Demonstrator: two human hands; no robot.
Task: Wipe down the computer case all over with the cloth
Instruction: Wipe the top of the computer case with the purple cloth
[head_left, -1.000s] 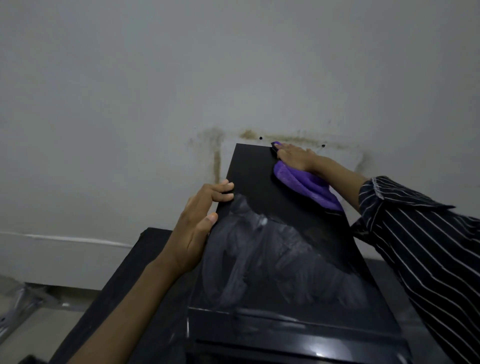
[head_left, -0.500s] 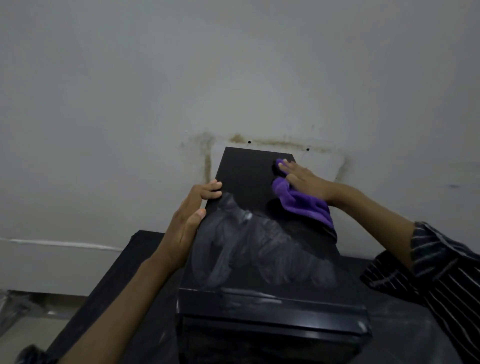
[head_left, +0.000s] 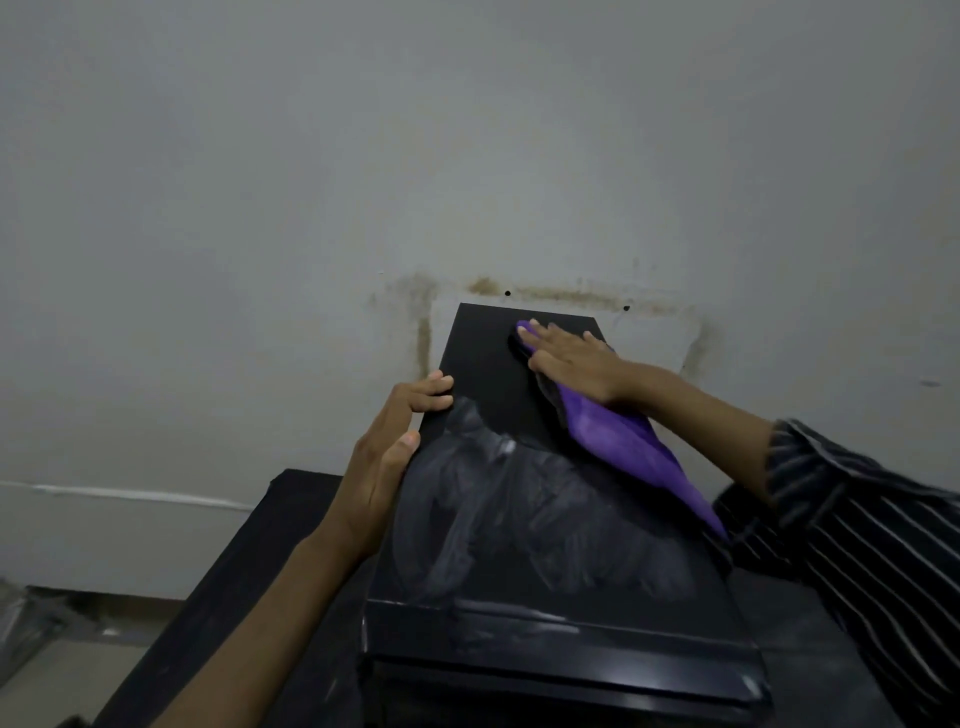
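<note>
Computer case: stood on a dark tabletop. Its long axis runs near to far, and the far end is set close to the wall.
Cloth: purple, laid on the top panel. Its far end is trapped under the right grip, and the remainder trails near-right along and over the right edge.
Right grip: fingers are spread straight and pressed flat on the cloth at the far right of the top panel.
Left grip: fingers are curled over the left top edge and the thumb is set against the left side. The case is judged to be steadied by it.
Key relation: nearly all of the top panel lies near of the right grip, along the long axis. A pull toward the near end is therefore judged to be the next stroke, to be made by the right grip, as only it bears on the cloth.
Surface: grey streaks are seen on the near half. Whether they are dust or moisture cannot be told.
Remaining faces: the sides and front are judged to be not yet wiped.
Markings: no brand, label or readable writing is found on the case or cloth.
</note>
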